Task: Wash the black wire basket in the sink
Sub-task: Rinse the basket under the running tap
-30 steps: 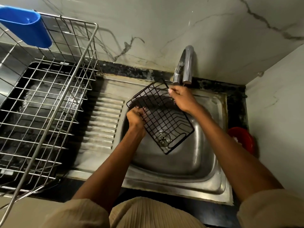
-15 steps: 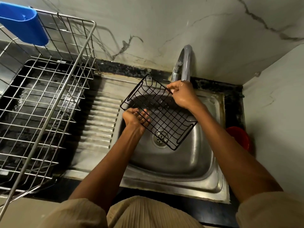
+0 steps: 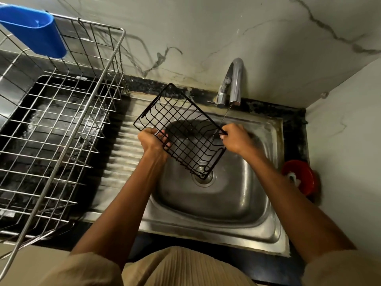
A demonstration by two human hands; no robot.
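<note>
Head view: looking down on a steel sink [image 3: 266, 228]; all places below are given relative to it.
Basket: black wire basket [image 3: 181, 129] held tilted above the sink bowl, its low corner over the drain [image 3: 204, 176], its high corner reaching out past the sink's back-left edge.
Left hand: left hand [image 3: 153, 142] grips the basket's near-left rim, fingers curled through the wires.
Right hand: right hand [image 3: 234, 138] closed on the basket's right rim, under the spout; thumb and fingers pinch the wire.
Tap: faucet [image 3: 234, 81] at the back edge of the sink; a thin stream falls from the spout toward the right rim of the basket.
Soap/sponge: none visible in either hand.
Progress (judgement): rinsing stage, under way. Water reaches only the right edge; most of the grid looks unrinsed, though wetness on thin black wire is hard to tell.
Left to do (judgement): turn the basket so the remaining sides pass under the stream, shake off, set aside.
Surroundings: steel dish rack [image 3: 51, 124] left of the sink, blue cup [image 3: 35, 32] hung on its far rim; red bowl [image 3: 299, 176] just right of the sink.
</note>
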